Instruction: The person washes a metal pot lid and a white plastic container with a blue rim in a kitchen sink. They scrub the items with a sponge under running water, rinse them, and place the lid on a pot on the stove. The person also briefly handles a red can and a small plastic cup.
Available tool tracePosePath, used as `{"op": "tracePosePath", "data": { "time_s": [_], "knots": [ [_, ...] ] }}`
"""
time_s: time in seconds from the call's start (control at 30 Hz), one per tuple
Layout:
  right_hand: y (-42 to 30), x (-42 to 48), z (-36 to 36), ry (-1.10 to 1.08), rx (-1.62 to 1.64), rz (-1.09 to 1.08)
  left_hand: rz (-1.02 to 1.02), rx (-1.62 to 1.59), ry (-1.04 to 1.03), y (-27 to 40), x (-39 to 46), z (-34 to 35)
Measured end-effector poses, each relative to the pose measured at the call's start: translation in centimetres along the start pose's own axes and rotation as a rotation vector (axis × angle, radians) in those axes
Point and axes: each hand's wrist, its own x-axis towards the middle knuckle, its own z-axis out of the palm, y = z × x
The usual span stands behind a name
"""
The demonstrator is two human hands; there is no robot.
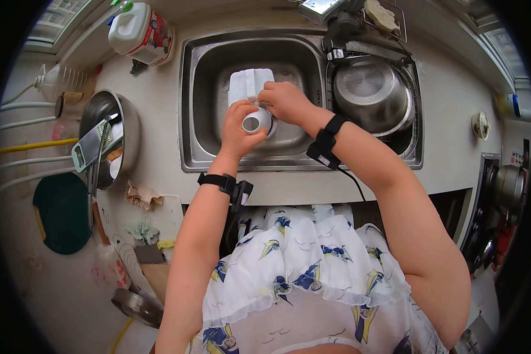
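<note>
My left hand (240, 132) grips a white hollow cylinder (256, 116) over the sink basin, its round open end facing up at me. My right hand (287, 99) has its fingertips pinched at the far side of this cylinder; the fingers hide what exactly they hold. Beyond both hands is a flat white piece (238, 85) with a raised strip down its middle. Whether it joins the cylinder is hidden. All of this is above the left basin of a stainless steel sink (208, 146).
An upturned metal pot (367, 84) rests in the right basin beside the faucet (343, 28). A metal bowl (132, 146) with a grater (86, 150) stands left, near a white jug (132, 33) and a dark green board (64, 217). Crumpled paper (144, 195) lies on the counter.
</note>
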Motion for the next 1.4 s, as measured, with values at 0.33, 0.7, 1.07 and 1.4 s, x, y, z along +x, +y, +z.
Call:
{"op": "tracePosePath", "data": {
  "time_s": [0.33, 0.7, 1.07, 1.4],
  "knots": [
    [-0.5, 1.1, -1.9, 0.131, 0.054, -0.061, 0.01, -0.052, 0.005, 0.3, 0.7, 0.3],
    [2.7, 7.7, 0.0, -0.021, 0.091, 0.151, 0.022, -0.033, 0.002, 0.6, 0.8, 0.8],
    [4.3, 3.0, 0.8, 0.057, -0.101, 0.05, -0.03, -0.097, -0.034, -0.4, 1.2, -0.6],
    [0.2, -4.2, 0.4, 0.152, -0.254, 0.026, 0.015, -0.035, -0.099, 0.3, 1.1, 0.0]
  ]
}}
